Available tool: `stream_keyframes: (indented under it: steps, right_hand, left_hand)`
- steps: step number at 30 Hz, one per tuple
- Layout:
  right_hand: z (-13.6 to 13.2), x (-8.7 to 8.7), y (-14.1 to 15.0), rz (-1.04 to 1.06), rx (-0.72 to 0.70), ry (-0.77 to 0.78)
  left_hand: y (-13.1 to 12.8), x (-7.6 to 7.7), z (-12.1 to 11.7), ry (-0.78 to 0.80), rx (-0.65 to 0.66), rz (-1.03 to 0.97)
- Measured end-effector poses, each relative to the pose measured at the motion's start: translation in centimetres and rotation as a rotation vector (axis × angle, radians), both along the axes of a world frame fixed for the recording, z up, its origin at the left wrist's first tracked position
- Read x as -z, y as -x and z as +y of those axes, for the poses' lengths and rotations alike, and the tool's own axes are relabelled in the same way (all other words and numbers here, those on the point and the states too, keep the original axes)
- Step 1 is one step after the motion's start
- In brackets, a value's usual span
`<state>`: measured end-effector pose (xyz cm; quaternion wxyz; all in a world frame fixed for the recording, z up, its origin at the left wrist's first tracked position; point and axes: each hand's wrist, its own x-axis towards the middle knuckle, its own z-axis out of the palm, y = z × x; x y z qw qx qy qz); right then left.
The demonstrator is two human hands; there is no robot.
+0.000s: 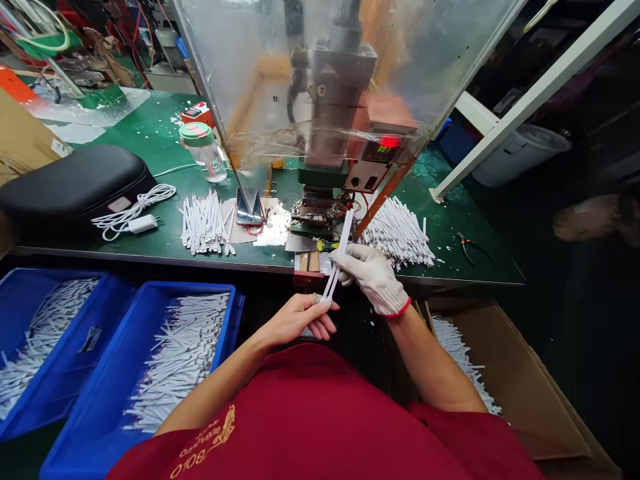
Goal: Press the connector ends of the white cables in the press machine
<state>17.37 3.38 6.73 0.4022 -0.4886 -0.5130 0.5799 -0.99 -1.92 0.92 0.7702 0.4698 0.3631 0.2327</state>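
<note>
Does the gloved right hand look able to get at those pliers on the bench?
Probably yes, once it lets go of the white strips it holds. The gloved right hand sits at the green bench's front edge, the pliers lie to its right, and the pile of strips lies mostly behind that path.

Gold lettering on the red shirt (203, 443) is reading "BOLO" upside down, with smaller curved words beside it left illegible, while the machine's digital controller (383, 150) is glowing red digits, perhaps "30.7", though blurred.
</note>
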Motion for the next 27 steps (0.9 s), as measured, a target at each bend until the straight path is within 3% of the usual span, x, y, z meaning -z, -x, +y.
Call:
stream_keyframes:
  steps: [8, 19, 23, 27]
  right_hand:
    - [0.8, 1.7, 1.5, -0.028, -0.007, 0.006]
    - [4.8, 4.4, 3.3, 0.23, -0.127, 0.249]
    - [6.6, 5.7, 4.5, 0.238, -0.077, 0.268]
    - [6.7, 6.6, 5.4, 0.252, -0.004, 0.268]
  left_hand:
    - [0.1, 0.5, 0.1, 0.115, -0.15, -0.057]
    - [1.2, 0.7, 0.7, 0.085, -0.258, -0.132]
    - [1.3, 0.5, 1.9, 0.071, -0.318, -0.113]
    - [1.4, 0.8, 2.6, 0.1, -0.266, -0.029]
